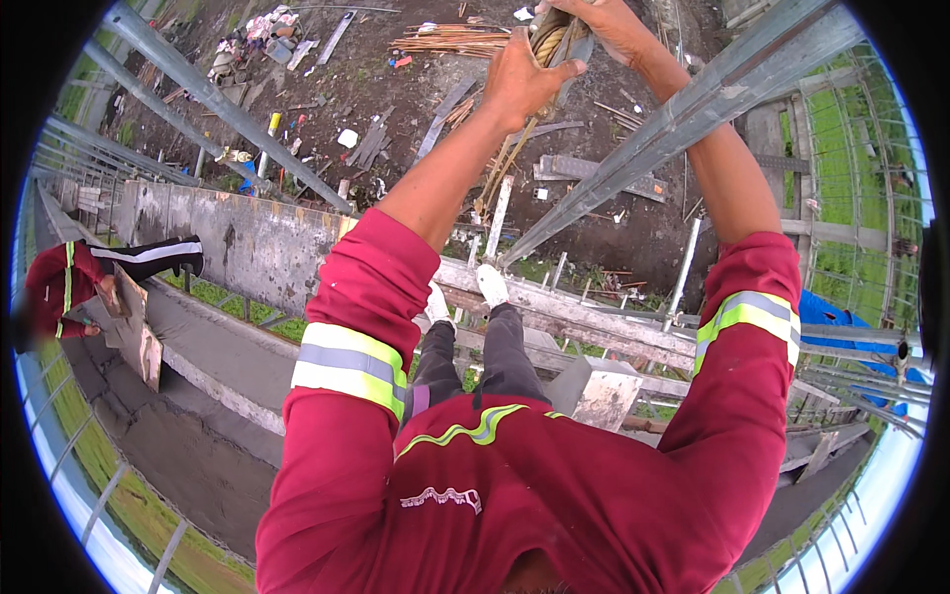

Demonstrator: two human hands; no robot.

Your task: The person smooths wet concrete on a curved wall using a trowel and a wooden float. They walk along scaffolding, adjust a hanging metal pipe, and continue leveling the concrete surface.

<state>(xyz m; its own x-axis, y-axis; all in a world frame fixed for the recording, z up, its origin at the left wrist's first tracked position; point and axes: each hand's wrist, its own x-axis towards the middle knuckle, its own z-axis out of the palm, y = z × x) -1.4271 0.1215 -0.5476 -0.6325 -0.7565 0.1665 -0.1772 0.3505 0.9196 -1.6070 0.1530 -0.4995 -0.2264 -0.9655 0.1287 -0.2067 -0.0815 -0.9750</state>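
Note:
Both my arms reach forward to the upper edge of the view. My left hand (524,81) is closed around a bundle of yellowish, rope-like strands (550,42), thumb pointing right. Loose strands (507,168) hang below it, down past my left forearm. My right hand (606,28) is at the top of the same bundle, its fingers bent against it; the upper edge cuts off part of this hand. A grey strip (579,54) shows beside the strands between my hands. A thick grey metal pole (683,129) slants past my right forearm.
My white shoes (492,284) are on a narrow beam (574,309) above muddy ground with planks (604,173) and a rod pile (455,40). Scaffold pipes (223,99) cross at left. Another person (69,287) holds a board (139,332) beside a concrete channel (218,346).

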